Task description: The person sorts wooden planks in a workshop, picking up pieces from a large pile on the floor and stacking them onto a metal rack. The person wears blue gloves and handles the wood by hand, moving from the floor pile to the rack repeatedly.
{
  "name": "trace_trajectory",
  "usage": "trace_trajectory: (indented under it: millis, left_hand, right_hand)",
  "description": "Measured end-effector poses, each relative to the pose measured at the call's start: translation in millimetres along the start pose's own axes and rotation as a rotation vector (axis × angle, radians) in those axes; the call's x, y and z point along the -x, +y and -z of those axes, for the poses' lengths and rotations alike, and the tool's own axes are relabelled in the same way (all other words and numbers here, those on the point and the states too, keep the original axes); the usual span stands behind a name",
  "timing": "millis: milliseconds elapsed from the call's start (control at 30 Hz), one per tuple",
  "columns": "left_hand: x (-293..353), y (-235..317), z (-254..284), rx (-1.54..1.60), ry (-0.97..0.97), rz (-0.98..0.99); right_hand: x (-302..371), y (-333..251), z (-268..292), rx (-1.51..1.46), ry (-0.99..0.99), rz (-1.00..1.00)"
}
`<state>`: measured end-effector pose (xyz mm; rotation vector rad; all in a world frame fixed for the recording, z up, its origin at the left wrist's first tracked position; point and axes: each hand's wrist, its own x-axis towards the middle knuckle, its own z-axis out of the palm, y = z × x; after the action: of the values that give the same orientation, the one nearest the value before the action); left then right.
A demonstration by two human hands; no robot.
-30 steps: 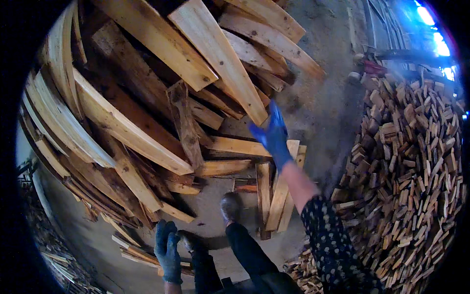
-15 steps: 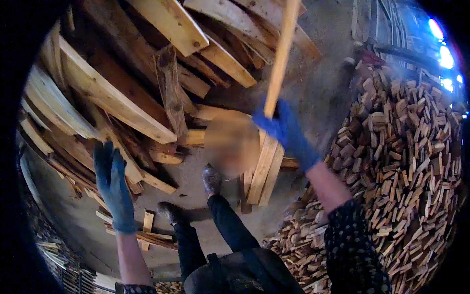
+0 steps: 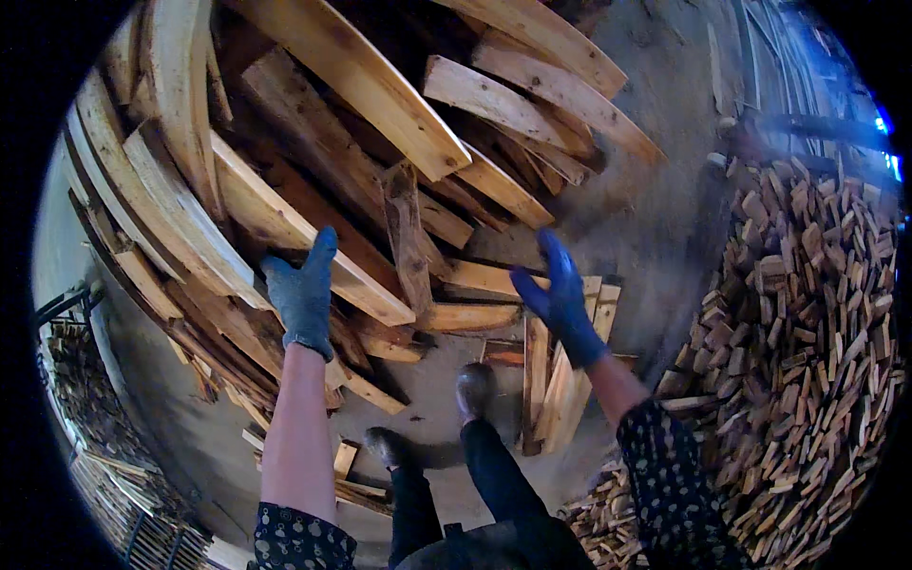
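Grey-blue glove fabric (image 3: 309,323) is worn on the left hand (image 3: 302,290), which is held open, thumb parted from the fingers, at a long pale wooden board (image 3: 369,289); whether the board is touched cannot be told. On the right, a brighter blue glove (image 3: 573,323) is worn on the right hand (image 3: 559,294), spread open over the far end of a small stack of straight light-brown planks (image 3: 572,404) laid on the grey floor (image 3: 427,423).

The way ahead on the far left is crowded by a large heap of rough boards (image 3: 351,81), and a dark knotty slab (image 3: 408,237) is set crosswise between the hands. A short reddish-brown offcut (image 3: 503,353) is placed just left of the planks. Footing between heap and planks is taken up by two greyish shoes (image 3: 475,388). Nearer, on the left, a few pale wooden strips (image 3: 346,458) are scattered. The right side is filled by a broad pile of small split firewood (image 3: 788,351), beyond which a dark beam (image 3: 822,130) is seen.
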<state>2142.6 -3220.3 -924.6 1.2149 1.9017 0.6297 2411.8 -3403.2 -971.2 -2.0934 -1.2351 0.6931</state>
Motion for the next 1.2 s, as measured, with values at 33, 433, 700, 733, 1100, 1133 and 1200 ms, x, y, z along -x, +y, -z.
trace_trajectory:
  millis: [33, 433, 700, 733, 1100, 1133, 1200]
  left_hand:
    - [0.8, 6.7, 2.2, 0.000, -0.020, -0.024]
    - [-14.1, -30.8, 7.1, -0.106, -0.096, -0.088]
    - [16.2, -21.3, 51.4, 0.303, -0.400, 0.017]
    - [28.6, -10.2, 60.6, 0.369, -0.468, 0.079]
    - [110.6, 16.7, 106.0, 0.713, -0.772, 0.358]
    - [118.2, 20.7, 108.5, 0.754, -0.783, 0.375]
    - [133.8, 27.4, 113.2, 0.811, -0.803, 0.396]
  right_hand:
    - [-45.1, -24.9, -11.1, 0.079, 0.139, 0.289]
    - [-136.0, -137.5, -9.1, -0.224, -0.227, 0.165]
    - [7.5, -140.6, 96.6, -0.243, -0.275, -0.204]
    - [42.7, -144.4, 113.9, -0.351, -0.286, -0.342]
    - [370.3, -80.7, 155.9, -0.490, 0.036, -1.073]
    - [380.9, -73.2, 153.0, -0.517, 0.049, -1.080]
    - [396.7, -61.2, 152.4, -0.570, 0.066, -1.092]
